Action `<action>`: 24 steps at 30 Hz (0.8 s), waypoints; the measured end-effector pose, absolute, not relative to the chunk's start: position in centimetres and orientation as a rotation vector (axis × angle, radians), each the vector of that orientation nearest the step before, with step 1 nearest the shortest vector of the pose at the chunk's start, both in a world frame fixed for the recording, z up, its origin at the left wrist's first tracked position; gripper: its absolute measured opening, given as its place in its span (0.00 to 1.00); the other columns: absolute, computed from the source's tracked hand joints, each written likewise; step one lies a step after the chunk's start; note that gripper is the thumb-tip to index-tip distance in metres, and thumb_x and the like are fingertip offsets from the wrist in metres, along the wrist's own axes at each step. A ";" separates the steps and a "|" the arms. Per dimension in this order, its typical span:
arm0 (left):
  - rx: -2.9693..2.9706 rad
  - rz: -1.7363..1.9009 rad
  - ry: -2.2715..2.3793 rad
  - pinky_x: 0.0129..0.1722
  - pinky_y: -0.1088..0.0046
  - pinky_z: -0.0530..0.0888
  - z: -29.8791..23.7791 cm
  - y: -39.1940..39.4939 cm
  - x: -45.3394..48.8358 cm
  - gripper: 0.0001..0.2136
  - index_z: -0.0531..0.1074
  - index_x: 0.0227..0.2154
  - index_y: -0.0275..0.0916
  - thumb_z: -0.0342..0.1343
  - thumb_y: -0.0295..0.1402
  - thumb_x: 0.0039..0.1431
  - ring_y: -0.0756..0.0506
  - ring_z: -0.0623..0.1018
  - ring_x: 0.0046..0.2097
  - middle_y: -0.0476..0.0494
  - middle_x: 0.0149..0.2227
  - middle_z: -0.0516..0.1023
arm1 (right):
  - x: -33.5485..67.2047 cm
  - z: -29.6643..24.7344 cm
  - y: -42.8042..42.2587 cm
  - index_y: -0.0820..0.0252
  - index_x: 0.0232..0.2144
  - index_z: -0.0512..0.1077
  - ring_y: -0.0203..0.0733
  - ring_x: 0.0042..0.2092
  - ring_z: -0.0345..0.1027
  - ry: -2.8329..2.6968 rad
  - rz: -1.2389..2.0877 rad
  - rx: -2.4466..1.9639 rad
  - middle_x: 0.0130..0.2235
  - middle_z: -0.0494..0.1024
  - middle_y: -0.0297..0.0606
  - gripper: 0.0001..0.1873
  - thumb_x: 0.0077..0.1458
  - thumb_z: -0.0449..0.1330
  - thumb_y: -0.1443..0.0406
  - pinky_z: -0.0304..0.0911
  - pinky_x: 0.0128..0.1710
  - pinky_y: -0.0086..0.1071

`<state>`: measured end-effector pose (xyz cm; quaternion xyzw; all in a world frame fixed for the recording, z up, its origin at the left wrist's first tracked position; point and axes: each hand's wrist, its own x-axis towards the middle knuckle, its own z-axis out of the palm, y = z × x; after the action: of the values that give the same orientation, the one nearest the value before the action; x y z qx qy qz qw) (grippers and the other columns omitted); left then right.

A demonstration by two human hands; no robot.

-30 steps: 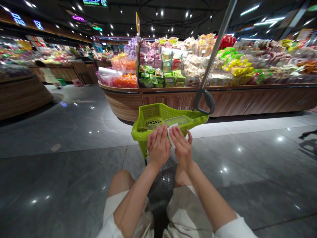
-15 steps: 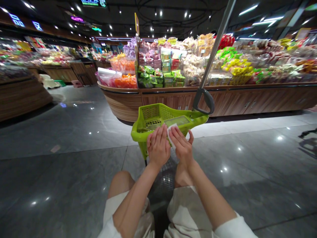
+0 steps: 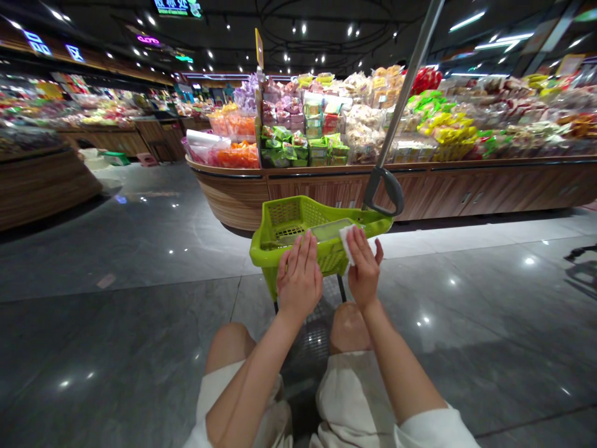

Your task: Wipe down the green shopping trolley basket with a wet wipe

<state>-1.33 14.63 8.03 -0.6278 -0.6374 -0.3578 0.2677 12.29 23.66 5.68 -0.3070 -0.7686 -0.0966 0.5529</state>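
A lime-green shopping basket (image 3: pixel 280 255) with slotted walls stands on dark legs before my knees. My left hand (image 3: pixel 299 274) lies against its near rim, fingers stretched out together and flat, nothing visible in it. Farther right along the same rim, my right hand (image 3: pixel 364 267) presses a folded white wipe (image 3: pixel 346 241) under its fingers, the thumb held apart. A clear panel (image 3: pixel 333 230) is set inside the basket's near side. Out of the basket's right end rises a grey loop handle (image 3: pixel 394 193) beside a metal pole (image 3: pixel 403 99). The undersides of my fingers are hidden.
Behind the basket runs a wood-fronted display counter (image 3: pixel 317 186) heaped with bagged goods. Another curved counter (image 3: pixel 41 186) stands at the left. The grey tiled floor (image 3: pixel 140 336) shines under the lights. A dark wheeled object (image 3: pixel 581 255) shows at the right edge.
My right hand has slid right along the rim with the white wipe, away from my left hand. The left hand has stayed nearly in place on the near rim.
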 end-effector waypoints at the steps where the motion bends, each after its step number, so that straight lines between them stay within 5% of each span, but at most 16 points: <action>1: -1.695 -0.942 -1.735 0.68 0.62 0.49 8.2 14.5 -1.2 0.30 0.46 0.70 0.38 0.43 0.29 0.67 0.44 0.59 0.70 0.41 0.69 0.60 | 12.4 5.7 23.8 0.53 0.68 0.54 0.41 0.69 0.54 -1.752 -0.194 -0.785 0.67 0.63 0.43 0.35 0.61 0.42 0.74 0.42 0.69 0.48; 11: -1.740 -0.651 -1.841 0.69 0.59 0.51 9.2 13.3 -0.9 0.30 0.40 0.70 0.32 0.41 0.29 0.68 0.44 0.52 0.72 0.41 0.72 0.50 | 12.5 5.6 23.7 0.51 0.69 0.52 0.41 0.68 0.55 -1.806 -0.209 -0.711 0.67 0.64 0.41 0.36 0.60 0.43 0.76 0.41 0.70 0.46; 20: -1.749 -0.699 -1.781 0.70 0.62 0.47 8.3 13.5 -1.4 0.32 0.38 0.70 0.32 0.43 0.28 0.67 0.44 0.52 0.72 0.41 0.72 0.51 | 11.8 5.3 22.4 0.50 0.70 0.50 0.38 0.67 0.58 -1.991 -0.334 -0.527 0.63 0.69 0.40 0.36 0.62 0.44 0.75 0.41 0.70 0.42; 24: -1.749 -0.721 -1.776 0.70 0.62 0.47 8.2 13.6 -1.4 0.31 0.39 0.70 0.31 0.43 0.29 0.68 0.43 0.54 0.71 0.40 0.71 0.53 | 12.8 5.3 23.7 0.51 0.69 0.52 0.41 0.68 0.56 -1.764 -0.230 -0.780 0.67 0.63 0.41 0.37 0.60 0.42 0.76 0.39 0.70 0.48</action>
<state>-1.35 13.59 8.20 -0.6490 -0.6590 -0.2675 0.2701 12.77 23.66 5.33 -0.3315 -0.7496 -0.0979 0.5644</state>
